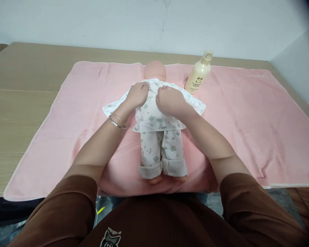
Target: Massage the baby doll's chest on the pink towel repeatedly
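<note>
A baby doll lies with its bald head away from me and its feet towards me. It wears a white printed shirt with wide sleeves spread to both sides, and matching trousers with turned-up cuffs. At the upper chest my left hand pinches a thin white strip of the shirt, seemingly a tie string. My right hand, fingers curled, grips the strip's other side close by. Fingers hide part of the string, so I cannot tell whether it is knotted. A bracelet circles my left wrist.
A pale yellow pump bottle stands, leaning in view, right of the doll's head. Under everything spreads a pink blanket on a wooden table. A white wall rises behind the table's far edge.
</note>
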The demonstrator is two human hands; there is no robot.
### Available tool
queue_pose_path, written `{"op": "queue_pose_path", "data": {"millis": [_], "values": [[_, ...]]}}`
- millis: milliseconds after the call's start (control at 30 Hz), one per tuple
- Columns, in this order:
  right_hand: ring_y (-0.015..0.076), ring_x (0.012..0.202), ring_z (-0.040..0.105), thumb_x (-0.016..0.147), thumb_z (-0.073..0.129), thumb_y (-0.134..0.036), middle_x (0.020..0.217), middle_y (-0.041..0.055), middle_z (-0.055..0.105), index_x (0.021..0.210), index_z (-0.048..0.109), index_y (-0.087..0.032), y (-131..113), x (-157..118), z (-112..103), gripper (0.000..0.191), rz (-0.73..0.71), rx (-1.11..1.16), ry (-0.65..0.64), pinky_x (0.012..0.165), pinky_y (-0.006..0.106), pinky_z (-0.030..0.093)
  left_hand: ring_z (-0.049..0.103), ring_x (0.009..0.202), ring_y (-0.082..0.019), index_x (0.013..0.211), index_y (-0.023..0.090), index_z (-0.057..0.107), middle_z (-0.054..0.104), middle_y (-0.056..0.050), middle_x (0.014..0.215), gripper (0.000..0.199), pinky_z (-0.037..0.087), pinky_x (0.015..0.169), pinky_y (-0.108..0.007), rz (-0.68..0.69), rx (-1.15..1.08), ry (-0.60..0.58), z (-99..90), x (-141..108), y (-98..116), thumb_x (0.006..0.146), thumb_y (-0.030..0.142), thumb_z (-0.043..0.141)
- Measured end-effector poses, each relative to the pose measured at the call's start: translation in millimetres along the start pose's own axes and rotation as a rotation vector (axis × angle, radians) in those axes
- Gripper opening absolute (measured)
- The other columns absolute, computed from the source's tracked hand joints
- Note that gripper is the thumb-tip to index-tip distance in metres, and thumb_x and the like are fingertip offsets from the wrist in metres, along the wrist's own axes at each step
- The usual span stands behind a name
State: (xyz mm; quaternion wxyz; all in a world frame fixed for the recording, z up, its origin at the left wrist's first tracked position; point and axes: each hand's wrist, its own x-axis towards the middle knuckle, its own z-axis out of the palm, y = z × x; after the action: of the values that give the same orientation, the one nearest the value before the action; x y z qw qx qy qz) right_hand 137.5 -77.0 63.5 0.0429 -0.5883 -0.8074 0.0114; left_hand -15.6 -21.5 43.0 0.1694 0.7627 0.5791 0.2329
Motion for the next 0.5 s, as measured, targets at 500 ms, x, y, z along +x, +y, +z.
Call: {"op": "queue_pose_path", "data": {"millis": [500], "values": [[0.0460,0.129,0.059,0.106,0.027,-0.034,0.132,0.0316,0.064,0.132,0.059,0.002,0,8,17,0.054,0.028,0.084,0.122,0.112,0.066,0.047,0.063,0.129,-0.036,0.119,0.018,0.069,0.071,-0.017,0.133,0.046,0.047,0.116,-0.052,0.009,0.032,-0.025,10.5,5,-14,0.105,0.044,0.034]]}}
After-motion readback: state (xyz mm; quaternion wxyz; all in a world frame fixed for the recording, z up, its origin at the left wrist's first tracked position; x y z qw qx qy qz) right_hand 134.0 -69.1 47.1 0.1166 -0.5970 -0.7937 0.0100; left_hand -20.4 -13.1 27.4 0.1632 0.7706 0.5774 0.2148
